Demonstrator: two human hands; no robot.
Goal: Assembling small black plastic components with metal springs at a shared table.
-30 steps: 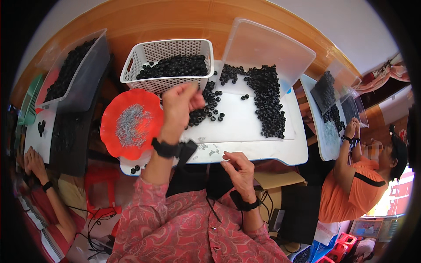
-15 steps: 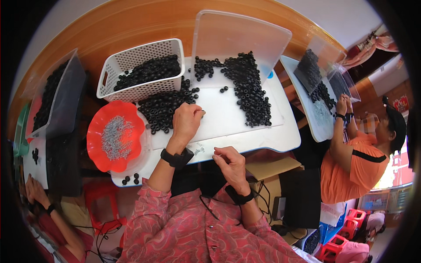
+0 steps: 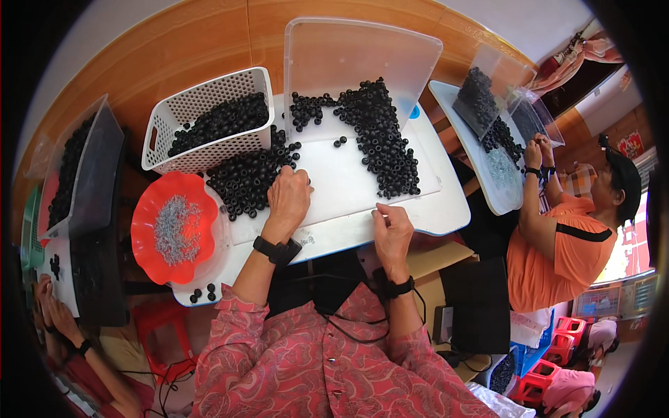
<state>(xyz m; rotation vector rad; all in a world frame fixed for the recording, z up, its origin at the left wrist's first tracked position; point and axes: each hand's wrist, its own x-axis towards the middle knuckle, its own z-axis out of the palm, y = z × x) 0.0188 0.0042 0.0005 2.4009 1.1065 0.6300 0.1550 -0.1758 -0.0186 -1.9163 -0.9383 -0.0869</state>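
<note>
My left hand point(image 3: 288, 198) is over the white board point(image 3: 327, 191), at the right edge of a pile of small black ring-shaped pieces point(image 3: 240, 182). Its fingers curl inward, hiding whatever may be in them. Over the front edge of the board, my right hand point(image 3: 392, 233) has thumb and forefinger pressed together. Anything in that pinch is too small to name. A second heap of black ring-shaped pieces point(image 3: 383, 139) lies on the board to the right, and two loose ones sit between the piles. Left of my left hand stands a red scalloped bowl point(image 3: 146, 237) with small grey metal-looking bits.
Behind the left pile is a white perforated basket point(image 3: 202, 161) of black pieces. A clear plastic bin point(image 3: 362, 56) stands tipped on its side at the back. Several black pieces point(image 3: 202, 293) lie at the front left. To the right, a person in orange point(image 3: 564, 251) works at another table.
My right hand has moved forward and to the right, over the board's front edge, and its fingers have closed. My left hand has curled more beside the left pile. The whole view has shifted slightly.
</note>
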